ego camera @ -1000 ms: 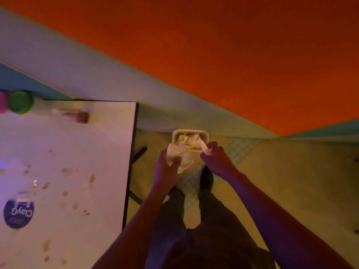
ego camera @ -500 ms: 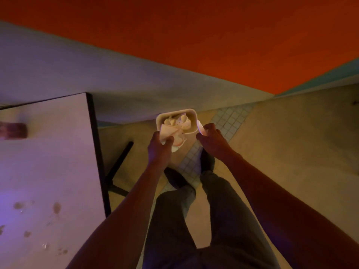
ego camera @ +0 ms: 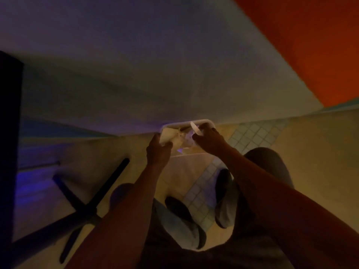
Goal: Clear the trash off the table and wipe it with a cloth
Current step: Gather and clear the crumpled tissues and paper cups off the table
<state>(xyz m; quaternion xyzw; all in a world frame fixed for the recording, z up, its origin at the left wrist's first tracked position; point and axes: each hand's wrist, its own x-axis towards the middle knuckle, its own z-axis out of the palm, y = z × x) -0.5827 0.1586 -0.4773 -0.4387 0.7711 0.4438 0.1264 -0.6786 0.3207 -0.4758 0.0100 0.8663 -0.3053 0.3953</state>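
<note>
I hold a white takeaway tray (ego camera: 175,125) in front of me with both hands, above the floor. Crumpled paper trash (ego camera: 181,137) lies inside it. My left hand (ego camera: 158,151) grips the tray's left side together with a folded napkin (ego camera: 166,135). My right hand (ego camera: 208,139) grips the tray's right side and pinches a thin white plastic utensil (ego camera: 194,128) that sticks up. The table shows only as a dark edge (ego camera: 9,133) at the far left, and its top is out of view.
The table's dark cross-shaped foot (ego camera: 85,200) stands on the floor at lower left. A pale wall base (ego camera: 136,84) runs across ahead, with an orange wall (ego camera: 310,45) at upper right. My legs and shoes (ego camera: 178,208) are over a tiled strip (ego camera: 252,134).
The view has swung right and away from the table, so the stained tabletop has left the frame. Both hands keep hold of the tray of trash, now further from the table.
</note>
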